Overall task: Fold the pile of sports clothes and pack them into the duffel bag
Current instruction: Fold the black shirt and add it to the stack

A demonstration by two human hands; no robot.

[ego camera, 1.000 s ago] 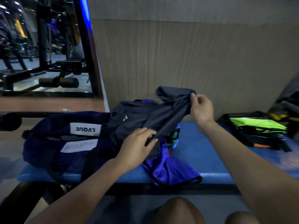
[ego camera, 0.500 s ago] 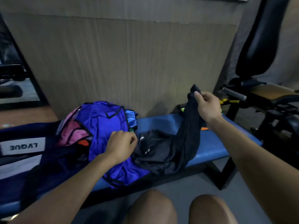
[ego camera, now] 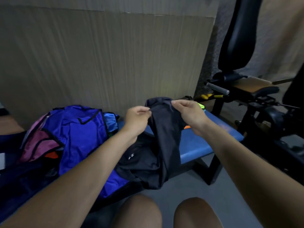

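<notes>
Gym corner, dim light, with a ribbed beige wall panel running behind a blue bench. Person's sitting facing the bench, bare knees at the bottom of the view.

Both hands are up over the bench on a dark shirt. Left hand pinches the top edge of the fabric between thumb and fingertips, the other fingers curled in. Right hand pinches the same top edge just beside it, thumb on the near side and fingers curled over the cloth. The hands are close together with a short stretch of shirt bunched between them. The rest of the shirt hangs down from the grip, and its lower part is slumped on the bench's front edge and spilling over it toward the knees. A small pale logo shows on the crumpled bit.

Left of the shirt there's a pile of clothes: a shiny blue top with black trim on top, something pink underneath, a scrap of orange poking out. The blue top touches the shirt. The duffel, dark navy, sits at the far left, mostly cut off by the frame, so I can't tell how open it is.

Off to the right is a black exercise machine with a padded back, plus something neon yellow-green just behind the right hand.
</notes>
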